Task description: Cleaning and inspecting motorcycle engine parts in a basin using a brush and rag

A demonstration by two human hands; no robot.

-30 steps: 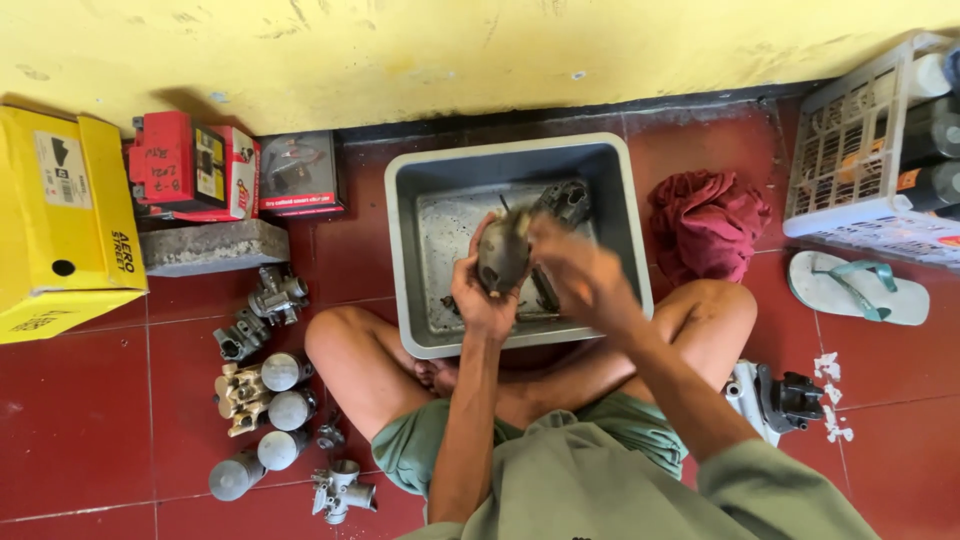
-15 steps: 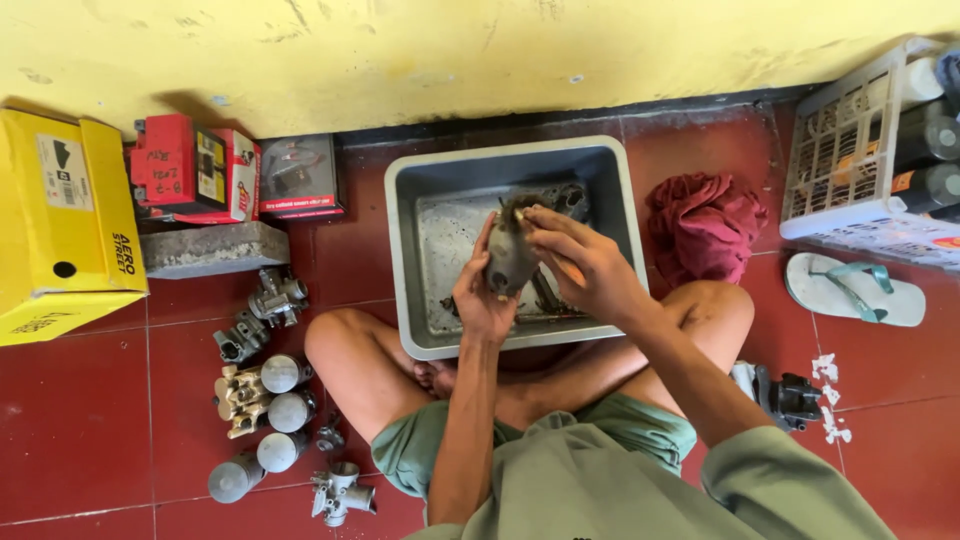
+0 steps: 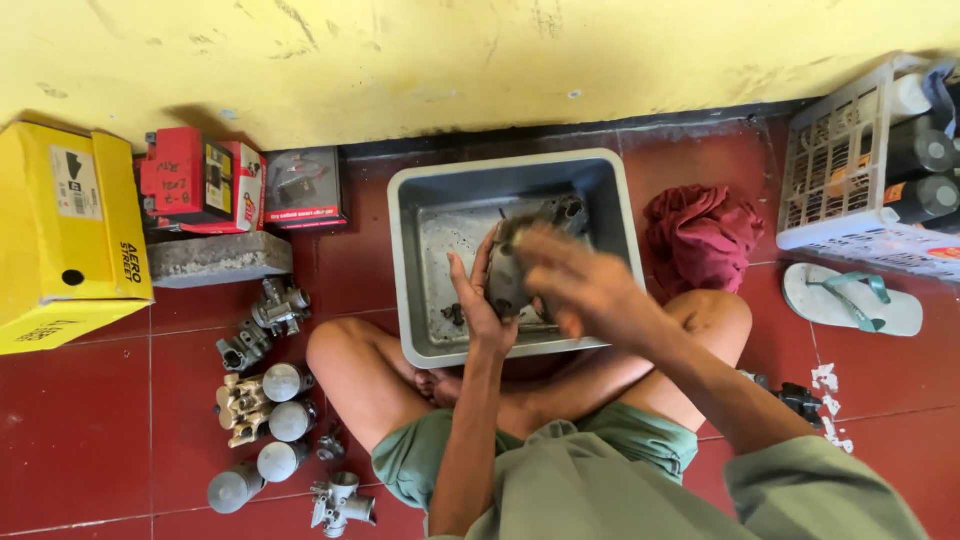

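Grey metal part [image 3: 515, 265] in left fingers [image 3: 470, 285], right hand [image 3: 570, 280] blurred, perhaps touching

Dull grey metal part [image 3: 515, 265]; matt plastic tub [image 3: 420, 185] (scuffed); glossy floor tiles [image 3: 80, 420].

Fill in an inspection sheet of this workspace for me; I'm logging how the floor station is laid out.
Surface: red tiled floor; the person sits cross-legged on it.
Job's things: dark metal engine part held over the grey plastic tub.
Clutter: metal carburettor parts to the left, yellow box, red boxes, concrete block, red rag, sandal, white basket holding dark cans.
Grippers: left hand has its grip on the part; right hand is blurred over the part, contact unclear.
Cables: nothing seen.
Surroundings: yellow wall behind the tub.
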